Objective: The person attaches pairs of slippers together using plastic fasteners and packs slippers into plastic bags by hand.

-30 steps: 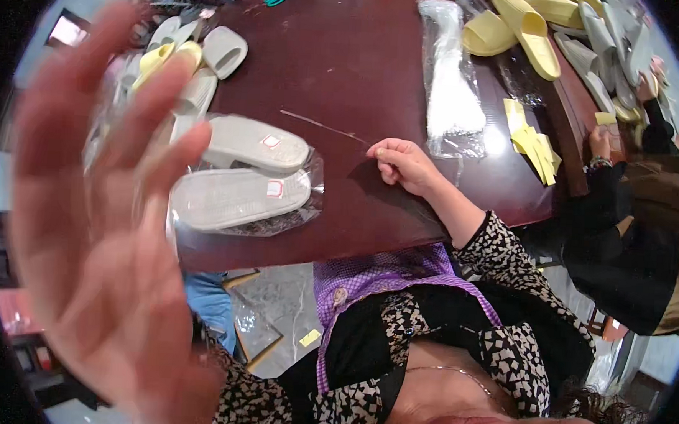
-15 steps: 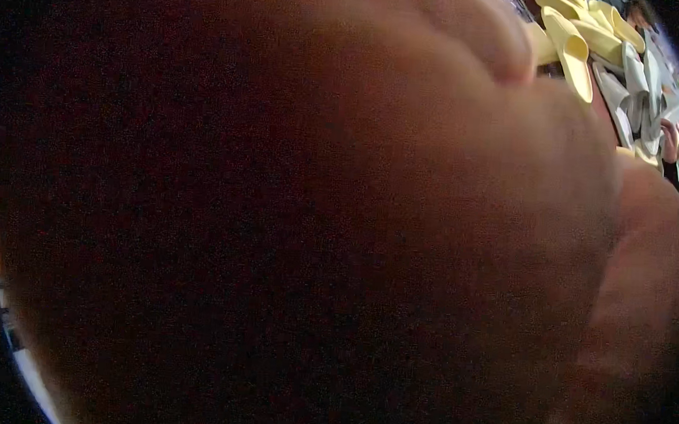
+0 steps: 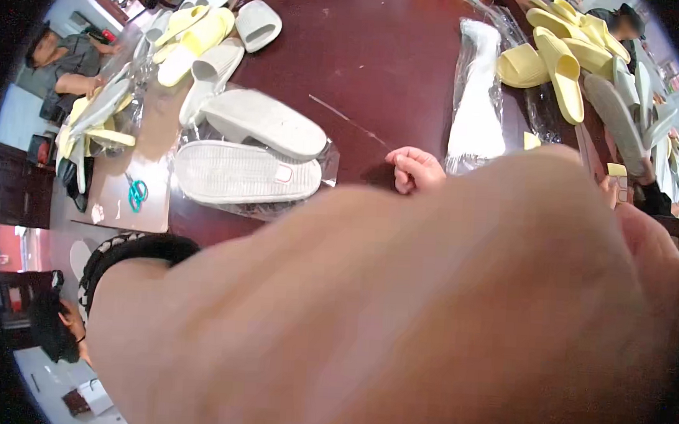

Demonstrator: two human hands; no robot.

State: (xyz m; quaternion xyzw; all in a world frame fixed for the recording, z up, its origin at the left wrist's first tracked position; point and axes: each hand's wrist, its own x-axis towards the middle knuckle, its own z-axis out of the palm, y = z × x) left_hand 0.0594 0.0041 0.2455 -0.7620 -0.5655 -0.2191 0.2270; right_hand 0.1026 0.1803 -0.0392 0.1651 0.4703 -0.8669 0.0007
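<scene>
Very close to the camera, my left hand (image 3: 397,292) fills the lower half, blurred, with its fingers hidden. A black-and-white cuff (image 3: 134,251) is at its wrist. Beyond it my right hand (image 3: 421,172) is closed on the dark red table (image 3: 348,51). A thin pale strand (image 3: 350,120) runs up to its fingers; whether they hold it is unclear. Left of the right hand lie two light grey slippers (image 3: 242,175), the nearer sole up, on clear plastic. Right of it, a white bundle in clear wrapping (image 3: 479,104) lies lengthwise.
Yellow slippers (image 3: 558,70) and grey ones (image 3: 617,115) are heaped at the right. More slippers (image 3: 198,43) pile up at the far left, near teal scissors (image 3: 137,194). People sit at the left (image 3: 78,64) and far right (image 3: 622,23).
My left hand has drawn back from the lens, where it covered and darkened nearly everything. The table, the grey slippers and my right hand now show.
</scene>
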